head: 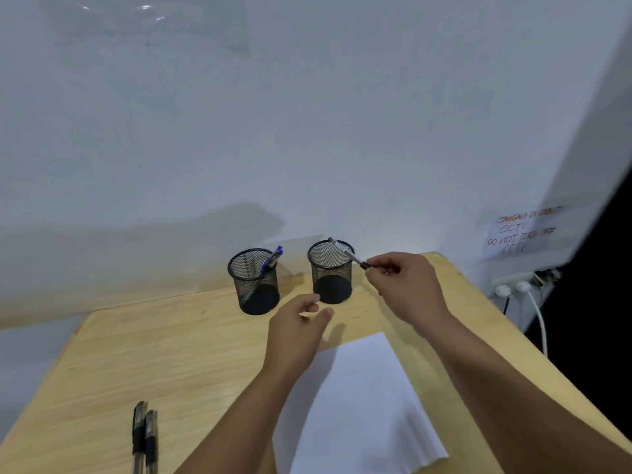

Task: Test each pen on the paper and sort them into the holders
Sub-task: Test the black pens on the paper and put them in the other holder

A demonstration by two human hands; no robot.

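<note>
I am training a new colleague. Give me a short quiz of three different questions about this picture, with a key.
1. True or false: the left holder already has a blue pen in it.
2. Which hand holds a pen over the right holder? A) left hand B) right hand
3. How many pens lie on the table, near its front edge?

Key: 1 true; 2 B; 3 two, side by side, left of the paper.

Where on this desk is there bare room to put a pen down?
Free: the wide bare wood of the desk, between the left holder, the two loose pens and the paper. Crowded: around the right holder, where both hands work.
</note>
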